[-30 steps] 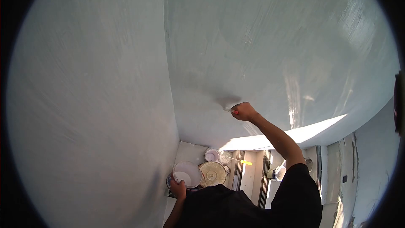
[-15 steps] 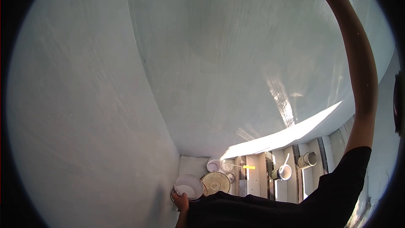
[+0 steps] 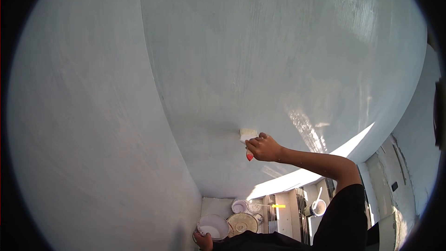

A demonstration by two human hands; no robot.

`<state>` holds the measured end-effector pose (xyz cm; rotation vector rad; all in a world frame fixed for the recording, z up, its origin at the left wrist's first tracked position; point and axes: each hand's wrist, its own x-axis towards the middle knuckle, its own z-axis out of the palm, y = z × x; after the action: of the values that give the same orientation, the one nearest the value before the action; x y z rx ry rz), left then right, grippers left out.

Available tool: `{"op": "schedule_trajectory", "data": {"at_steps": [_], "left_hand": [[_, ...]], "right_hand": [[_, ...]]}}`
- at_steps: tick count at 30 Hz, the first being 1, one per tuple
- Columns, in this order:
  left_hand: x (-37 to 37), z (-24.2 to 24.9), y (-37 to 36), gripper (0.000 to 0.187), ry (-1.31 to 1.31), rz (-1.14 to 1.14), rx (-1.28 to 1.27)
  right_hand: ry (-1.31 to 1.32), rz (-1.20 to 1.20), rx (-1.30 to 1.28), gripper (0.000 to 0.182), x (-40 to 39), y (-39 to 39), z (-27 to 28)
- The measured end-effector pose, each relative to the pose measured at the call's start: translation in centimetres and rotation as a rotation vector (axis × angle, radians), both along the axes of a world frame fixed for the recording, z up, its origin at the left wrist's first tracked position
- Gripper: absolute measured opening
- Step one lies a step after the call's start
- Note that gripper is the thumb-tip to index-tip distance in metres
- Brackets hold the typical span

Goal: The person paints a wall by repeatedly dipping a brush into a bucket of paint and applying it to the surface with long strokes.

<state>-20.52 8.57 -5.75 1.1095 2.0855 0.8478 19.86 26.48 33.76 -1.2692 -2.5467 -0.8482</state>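
My right hand [image 3: 266, 148] is closed round the handle of a paintbrush [image 3: 248, 135] with pale bristles and a red handle end. The bristles are close to the grey-white wall [image 3: 223, 65], left of the hand. Low in the view, my left hand [image 3: 203, 241] grips the edge of a white bucket [image 3: 222, 225], with pale liquid visible inside. Part of the bucket is hidden by the hand and my dark shirt.
Beside the bucket stand a round lidded tub [image 3: 243, 223] and a small container of pale paint [image 3: 239, 206]. Dark-edged steps [image 3: 288, 218] run to the right. On them is a pot [image 3: 318, 208] with a white handle sticking out. A second wall [image 3: 93, 111] meets at the left corner.
My right arm has come down from the top right, bringing the paintbrush into view at the wall's lower middle. The left hand still holds the bucket, now slightly lower in view.
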Motion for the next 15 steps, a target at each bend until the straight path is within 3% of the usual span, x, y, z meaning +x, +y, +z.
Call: {"op": "schedule_trajectory", "data": {"at_steps": [1, 2, 4, 7, 10, 12, 15], "left_hand": [[-0.2, -0.5, 0.2, 0.042, 0.013, 0.008, 0.018], [0.1, 3.1, -0.8, 0.062, 0.051, -0.166, 0.012], [-0.1, 2.4, -0.7, 0.073, 0.043, -0.219, -0.033], [-0.9, 2.2, -0.8, 0.076, 0.063, -0.235, -0.06], [-0.7, 2.2, -1.5, 0.074, 0.036, -0.189, -0.069], [-0.7, 3.7, -1.7, 0.072, -0.025, -0.123, -0.076], [-1.2, 1.2, -2.0, 0.071, 0.053, -0.105, 0.012]], "right_hand": [[0.042, -0.035, -0.126, 0.019, -0.1, 0.4, -0.9], [0.075, -0.031, -0.139, 0.016, -0.1, 1.0, 0.1], [0.147, -0.02, -0.168, 0.012, 0.3, 2.7, 3.3], [0.167, 0.083, -0.113, 0.017, 1.1, 3.5, 14.7], [0.163, 0.021, -0.044, 0.024, 2.0, 3.6, 28.5], [0.112, -0.022, 0.176, 0.022, 2.1, 2.5, 37.9], [0.131, -0.046, 0.516, 0.023, 3.6, 2.6, 50.3]]}}
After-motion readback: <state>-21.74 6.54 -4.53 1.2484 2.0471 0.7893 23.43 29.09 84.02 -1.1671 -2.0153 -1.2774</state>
